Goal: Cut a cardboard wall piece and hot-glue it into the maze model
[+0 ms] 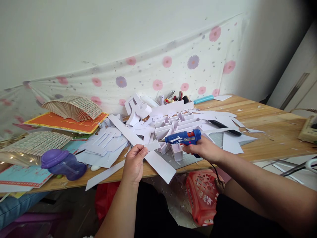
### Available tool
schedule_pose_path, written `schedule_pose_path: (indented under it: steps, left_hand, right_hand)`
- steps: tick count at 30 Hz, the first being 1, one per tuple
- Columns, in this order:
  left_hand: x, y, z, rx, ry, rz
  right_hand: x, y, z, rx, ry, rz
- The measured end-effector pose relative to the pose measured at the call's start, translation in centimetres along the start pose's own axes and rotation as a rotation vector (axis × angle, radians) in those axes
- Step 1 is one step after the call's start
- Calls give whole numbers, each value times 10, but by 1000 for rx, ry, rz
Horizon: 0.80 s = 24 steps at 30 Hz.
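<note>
My left hand (135, 162) pinches a small white paper strip (152, 146) between thumb and fingers. In my right hand (204, 148) is a blue glue gun (183, 137), its nozzle pointing left at the strip's right end; whether they touch is hard to tell. Just behind the gun, a white paper structure with several open compartments (177, 124) stands on a grey cutting mat (173, 160). A long white strip (158, 165) slants across the table beside my left hand and hangs over the front edge.
Paper sheets (101, 145) lie left. Folding fans (74, 109) and a purple-lidded jar (63, 163) are farther left. A black-handled tool (224, 127) lies right, a tool box (170, 107) stands behind, and a red basket (201, 198) is below the table edge.
</note>
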<state>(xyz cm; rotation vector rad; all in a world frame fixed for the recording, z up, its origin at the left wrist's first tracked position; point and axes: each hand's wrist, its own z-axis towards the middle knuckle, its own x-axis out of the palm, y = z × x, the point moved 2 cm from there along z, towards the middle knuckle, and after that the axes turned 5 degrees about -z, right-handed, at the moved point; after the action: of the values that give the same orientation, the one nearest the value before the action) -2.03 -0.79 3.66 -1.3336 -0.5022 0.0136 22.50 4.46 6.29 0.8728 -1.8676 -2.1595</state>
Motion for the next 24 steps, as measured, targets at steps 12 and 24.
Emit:
schedule_pose_path:
  steps: [12, 24]
  left_hand:
    - [2, 1, -1, -49, -69, -102]
    - [26, 17, -24, -415, -162, -481]
  right_hand:
    - [1, -2, -1, -11, 15, 0]
    - [0, -3, -5, -179, -163, -208]
